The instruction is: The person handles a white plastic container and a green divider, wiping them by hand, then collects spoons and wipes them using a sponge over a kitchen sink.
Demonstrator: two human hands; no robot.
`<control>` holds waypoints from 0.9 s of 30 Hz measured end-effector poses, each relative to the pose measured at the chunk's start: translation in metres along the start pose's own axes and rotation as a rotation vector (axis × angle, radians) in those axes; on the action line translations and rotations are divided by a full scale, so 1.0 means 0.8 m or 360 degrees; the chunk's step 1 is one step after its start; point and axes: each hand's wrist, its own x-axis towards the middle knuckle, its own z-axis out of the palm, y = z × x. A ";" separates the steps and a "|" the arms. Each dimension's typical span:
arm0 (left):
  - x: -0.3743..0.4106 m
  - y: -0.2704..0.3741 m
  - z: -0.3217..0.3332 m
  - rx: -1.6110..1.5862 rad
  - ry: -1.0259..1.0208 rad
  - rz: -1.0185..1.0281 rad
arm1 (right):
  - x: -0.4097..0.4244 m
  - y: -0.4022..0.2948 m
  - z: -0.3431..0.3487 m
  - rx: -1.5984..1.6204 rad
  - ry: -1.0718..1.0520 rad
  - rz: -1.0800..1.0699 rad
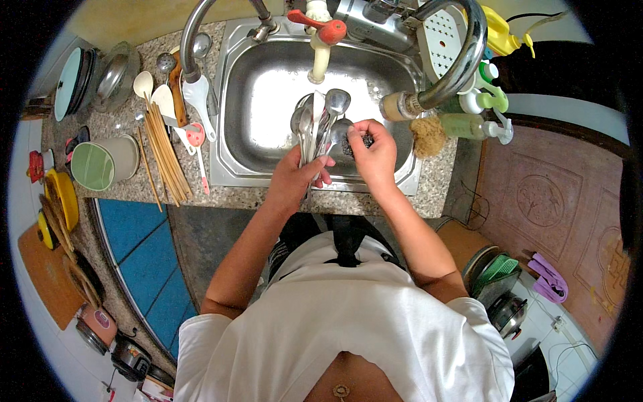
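My left hand (299, 173) grips a bundle of metal spoons (316, 125) by their handles, bowls pointing away from me. The bundle is over the stainless steel sink (251, 145), near its front rim. In my right hand (374, 156) is a dark scouring pad (355, 144), pinched between thumb and fingers. The pad is beside the bowl of one spoon (341, 131); whether they touch is hard to tell. Beyond the spoons, a pale tap spout with a red lever (321, 30) hangs over the basin, where the light glares strongly.
Bamboo chopsticks (163, 151), a white rice paddle (198, 100) and a green cup (95, 163) lie on the granite counter left of the sink. A curved metal faucet (474, 65) arches over the right rim. Near it are a brown scrubber (427, 136) and pump bottles (464, 125).
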 end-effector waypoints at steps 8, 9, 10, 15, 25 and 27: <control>0.008 -0.009 -0.007 -0.0014 0.0004 -0.0070 | 0.007 0.026 -0.004 0.0751 0.0017 0.0715; 0.009 -0.010 -0.010 -0.0020 -0.0010 -0.0081 | 0.011 0.028 -0.008 0.1058 -0.0028 0.0729; 0.009 -0.011 -0.012 -0.0026 -0.0025 -0.0093 | 0.009 0.028 -0.007 0.1003 -0.0021 0.0661; 0.003 0.000 0.001 -0.0217 0.0062 -0.0223 | 0.005 0.003 -0.010 0.0053 -0.0244 -0.0294; 0.001 0.009 -0.005 -0.0236 -0.0016 -0.0365 | 0.024 0.021 -0.011 0.0509 -0.0631 0.0359; 0.003 0.008 -0.007 -0.0205 -0.0066 -0.0370 | 0.026 0.026 -0.012 0.0467 -0.0733 0.0253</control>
